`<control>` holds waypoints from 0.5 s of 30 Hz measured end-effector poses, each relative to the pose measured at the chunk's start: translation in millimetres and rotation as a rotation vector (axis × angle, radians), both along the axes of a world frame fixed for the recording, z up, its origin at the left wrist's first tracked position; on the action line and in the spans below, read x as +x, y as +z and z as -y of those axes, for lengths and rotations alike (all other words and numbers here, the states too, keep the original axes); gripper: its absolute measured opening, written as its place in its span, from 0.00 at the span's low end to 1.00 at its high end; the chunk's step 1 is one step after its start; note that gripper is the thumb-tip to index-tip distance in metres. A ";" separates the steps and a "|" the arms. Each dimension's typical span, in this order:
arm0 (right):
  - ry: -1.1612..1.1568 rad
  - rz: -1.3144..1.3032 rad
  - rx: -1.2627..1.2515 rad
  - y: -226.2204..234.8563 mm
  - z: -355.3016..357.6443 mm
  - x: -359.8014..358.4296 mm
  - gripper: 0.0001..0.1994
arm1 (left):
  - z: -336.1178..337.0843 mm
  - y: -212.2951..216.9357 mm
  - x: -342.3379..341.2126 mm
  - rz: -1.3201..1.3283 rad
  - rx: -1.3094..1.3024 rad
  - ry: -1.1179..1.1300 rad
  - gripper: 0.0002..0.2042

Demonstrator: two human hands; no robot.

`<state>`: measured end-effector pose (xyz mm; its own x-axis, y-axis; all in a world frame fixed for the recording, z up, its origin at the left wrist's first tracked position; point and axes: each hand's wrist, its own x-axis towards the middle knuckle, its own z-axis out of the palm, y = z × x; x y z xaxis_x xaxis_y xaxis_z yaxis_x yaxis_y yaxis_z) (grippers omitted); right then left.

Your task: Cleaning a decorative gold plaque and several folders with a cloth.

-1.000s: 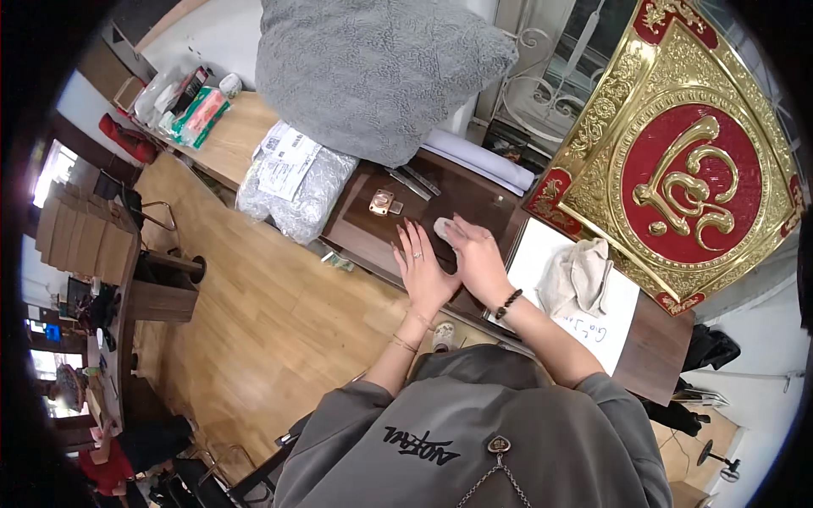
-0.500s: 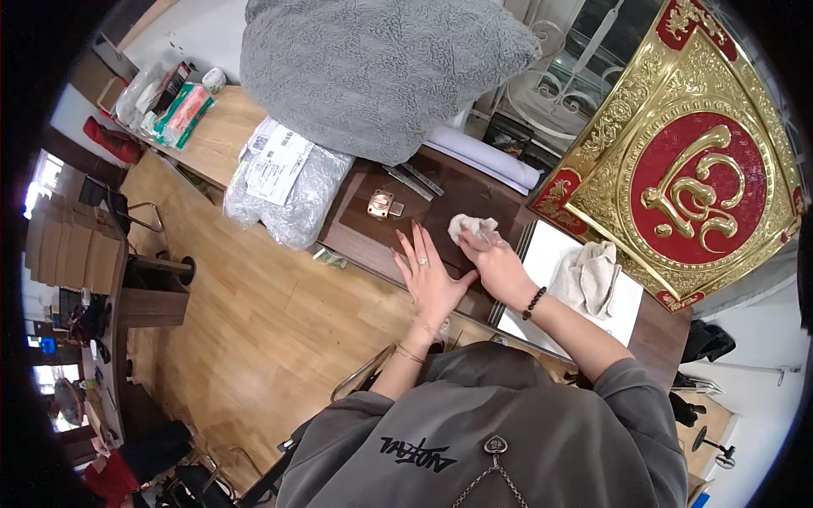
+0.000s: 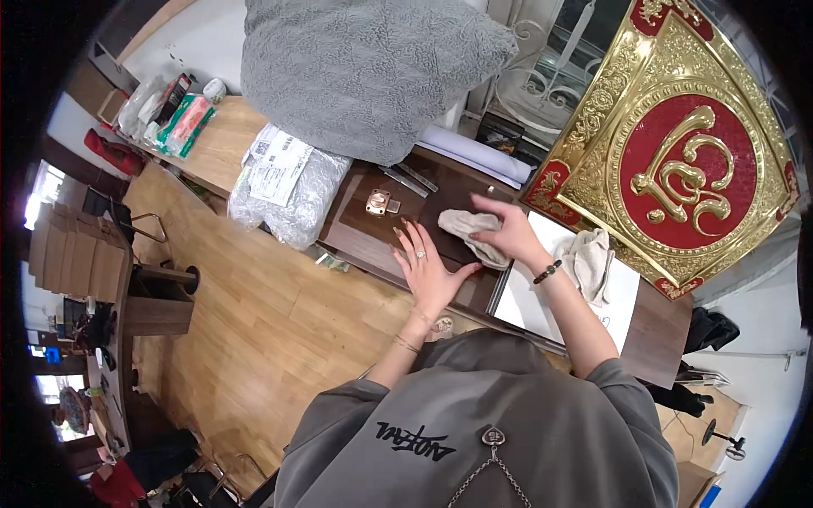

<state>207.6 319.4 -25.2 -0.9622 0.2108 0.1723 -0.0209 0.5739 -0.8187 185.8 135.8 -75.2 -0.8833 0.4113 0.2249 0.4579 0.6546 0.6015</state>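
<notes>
Nearest stands the person in a grey sweatshirt (image 3: 483, 423), leaning over the near edge of a dark wooden table (image 3: 660, 339). The left hand (image 3: 426, 269) lies flat, palm down and fingers spread, on a dark brown panel (image 3: 373, 237) near the table's near edge; it grasps nothing. Just to its right, the right hand (image 3: 506, 235), with a dark bead bracelet at the wrist, presses down on a beige cloth (image 3: 471, 229) bunched on the same panel, the fingers laid over the cloth and gripping it against the wood. Toward the right end of the table a second pale cloth (image 3: 590, 261) rests on a white sheet (image 3: 542, 305). Beyond the left hand, a small copper-coloured latch (image 3: 380, 203) sits on the panel, with slim metal strips (image 3: 406, 179) farther back. At the table's left end lies a bubble-wrapped parcel (image 3: 288, 190). Farthest, a large grey fleece bundle (image 3: 373, 72) rises at the far edge, and a gold and red ornamental plaque (image 3: 686, 152) leans at the far right corner.
</notes>
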 end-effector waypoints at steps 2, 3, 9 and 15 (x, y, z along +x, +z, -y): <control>-0.062 0.020 -0.195 11.2 2.9 5.9 0.24 | 2.3 14.3 -2.0 0.016 0.055 -0.011 0.60; -0.119 0.047 -0.392 21.2 5.9 7.4 0.25 | 5.2 23.2 -5.1 -0.011 0.138 -0.055 0.59; -0.207 0.229 -0.491 33.2 10.3 42.5 0.27 | 7.9 41.0 -20.5 0.043 0.172 -0.415 0.41; 0.222 0.281 -1.002 98.2 9.0 197.0 0.22 | 8.3 -4.2 -30.8 -0.101 -0.137 -0.466 0.26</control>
